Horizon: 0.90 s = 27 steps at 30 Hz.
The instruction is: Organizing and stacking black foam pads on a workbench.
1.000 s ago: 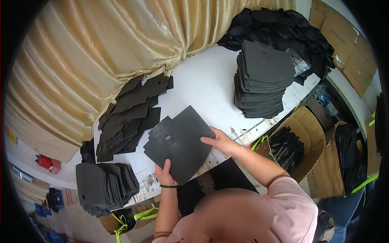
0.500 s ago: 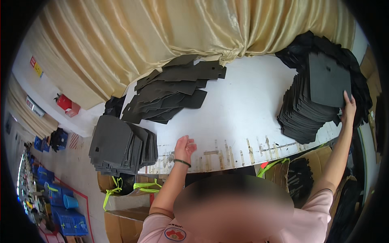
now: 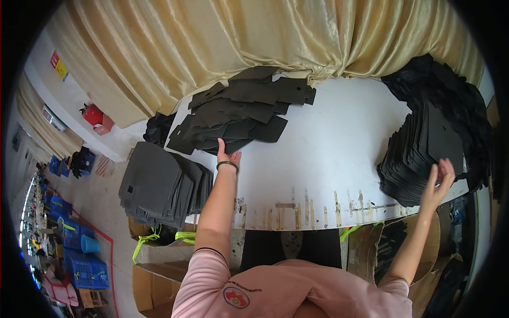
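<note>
A loose pile of dark grey panels (image 3: pixel 233 108), some with small slots, lies spread over the far left of the white table (image 3: pixel 313 159). My left hand (image 3: pixel 228 157) is at the pile's near edge, thumb stretched out and fingers apart. On the right a tall leaning stack of similar panels (image 3: pixel 411 153) stands near the table's edge. Beside its near right side is my right hand (image 3: pixel 441 183), thumb and fingers spread, with nothing seen held. Whether its fingertips touch the stack I cannot tell.
Another stack of dark panels (image 3: pixel 151 180) stands at the table's left corner. Black fabric (image 3: pixel 469 116) is heaped behind the right stack. Open cardboard boxes (image 3: pixel 366 254) sit below the near edge. A gold curtain (image 3: pixel 212 42) hangs along the back.
My left hand has reached forward from near the table's front edge to the loose pile. My right hand has come off the right stack's top panel and drawn back slightly. The view has shifted.
</note>
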{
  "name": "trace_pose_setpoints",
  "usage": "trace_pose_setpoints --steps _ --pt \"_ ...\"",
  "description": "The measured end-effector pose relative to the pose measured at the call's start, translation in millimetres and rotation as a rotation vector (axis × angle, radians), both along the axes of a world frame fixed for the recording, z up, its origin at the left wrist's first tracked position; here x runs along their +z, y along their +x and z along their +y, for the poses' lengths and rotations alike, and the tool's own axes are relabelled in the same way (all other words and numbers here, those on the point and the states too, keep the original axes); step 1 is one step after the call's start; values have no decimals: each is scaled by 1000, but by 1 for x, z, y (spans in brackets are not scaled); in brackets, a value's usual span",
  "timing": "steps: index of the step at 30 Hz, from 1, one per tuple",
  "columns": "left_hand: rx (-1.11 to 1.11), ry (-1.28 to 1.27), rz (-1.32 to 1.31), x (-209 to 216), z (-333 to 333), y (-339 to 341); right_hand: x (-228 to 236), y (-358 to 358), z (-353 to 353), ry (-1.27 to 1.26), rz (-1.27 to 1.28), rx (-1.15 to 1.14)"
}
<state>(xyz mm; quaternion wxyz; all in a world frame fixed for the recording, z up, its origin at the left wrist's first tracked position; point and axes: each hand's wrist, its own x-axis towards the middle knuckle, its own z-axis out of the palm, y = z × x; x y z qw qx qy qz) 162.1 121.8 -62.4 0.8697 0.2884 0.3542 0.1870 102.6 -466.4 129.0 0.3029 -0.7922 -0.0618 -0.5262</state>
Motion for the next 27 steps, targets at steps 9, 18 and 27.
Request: trace_pose_setpoints --steps 9,18,27 --pt "-44 -45 -157 -9 20 19 -58 -9 76 72 378 341" --pt "-101 -32 -81 -11 -58 -21 -96 -3 118 90 694 552" --pt "-303 -116 -129 -32 -158 -122 -81 13 165 -240 685 561"
